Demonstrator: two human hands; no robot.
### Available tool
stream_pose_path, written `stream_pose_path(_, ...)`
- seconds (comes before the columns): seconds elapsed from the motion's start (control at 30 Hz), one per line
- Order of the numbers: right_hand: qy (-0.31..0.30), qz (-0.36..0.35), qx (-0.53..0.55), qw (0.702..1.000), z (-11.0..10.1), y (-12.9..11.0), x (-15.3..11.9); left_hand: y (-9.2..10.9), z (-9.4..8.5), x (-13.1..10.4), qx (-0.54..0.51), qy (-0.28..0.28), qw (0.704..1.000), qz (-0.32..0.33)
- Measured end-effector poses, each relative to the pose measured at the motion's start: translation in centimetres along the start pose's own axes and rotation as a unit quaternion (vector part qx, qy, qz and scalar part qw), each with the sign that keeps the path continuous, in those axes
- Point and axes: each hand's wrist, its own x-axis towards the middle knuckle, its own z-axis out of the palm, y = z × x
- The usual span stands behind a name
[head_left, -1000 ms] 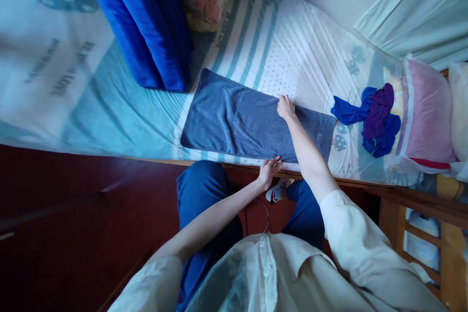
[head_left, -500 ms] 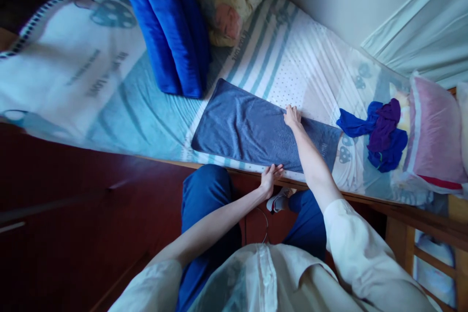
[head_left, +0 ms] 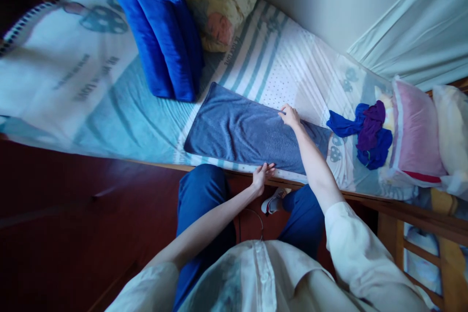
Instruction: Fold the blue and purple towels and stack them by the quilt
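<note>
A grey-blue towel [head_left: 241, 129] lies spread lengthwise on the bed, wrinkled toward its left half. At its near edge is my left hand [head_left: 261, 176], fingers closed on the hem. Across the towel, my right hand [head_left: 290, 116] pinches the far edge right of the middle, and my right forearm passes over the cloth. A folded bright blue cloth stack [head_left: 164, 44] rests on the bed beyond the towel's left end. To the right lies a crumpled blue and purple cloth [head_left: 372, 129].
A pink pillow [head_left: 417, 131] in clear wrapping sits at the bed's right end. A bundled yellowish quilt [head_left: 230, 5] lies at the back beside the wall. The wooden bed edge [head_left: 365, 201] runs close to my knees. Part of another person's arm shows at the upper left.
The view has shifted, so the bed and its things appear slightly further left. Both hands remain at the towel's edges, and the towel's far edge by my right hand looks slightly raised.
</note>
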Motion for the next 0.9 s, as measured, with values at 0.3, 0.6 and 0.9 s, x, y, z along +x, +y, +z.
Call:
stream_pose_path(0.3,0.052,-0.033,0.005,0.998,-5.2,0.8,-5.5,-0.4,-1.4,-3.0,0.076,-0.025,0.995,0.061)
stream_pose_path(0.6,0.131,-0.094,0.122,0.979,-9.6,1.6,-11.9,-0.5,-4.5,-8.4,0.132,-0.025,0.976,0.173)
stream_pose_path(0.9,0.199,-0.121,0.292,0.928,-13.5,2.2,-17.0,7.6,-2.8,-11.4,0.045,-0.001,0.949,0.313)
